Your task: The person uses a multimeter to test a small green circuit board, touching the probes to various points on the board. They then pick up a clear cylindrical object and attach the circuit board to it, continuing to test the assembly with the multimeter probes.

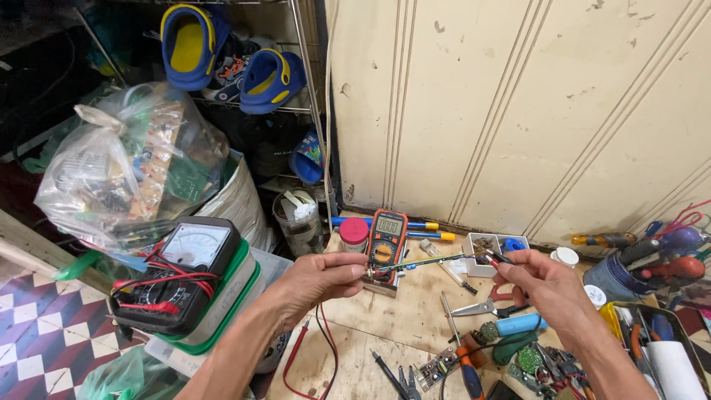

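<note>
My left hand (324, 275) pinches one end of a thin green strip circuit board (422, 261), held level above the wooden bench. My right hand (544, 285) grips two probe tips, one red and one black (495, 258), pressed against the strip's right end. Right behind the strip stands an orange and black digital multimeter (386, 238), propped upright with its display lit. Its red and black leads (320, 348) trail down over the bench front.
An analog meter (181, 270) sits on a green-rimmed box at left, under a plastic bag of circuit boards (129, 159). Screwdrivers (459, 348), pliers, small boards, a parts tray (489, 252) and a red-lidded jar (354, 233) crowd the bench (415, 311). A tool container (652, 267) stands right.
</note>
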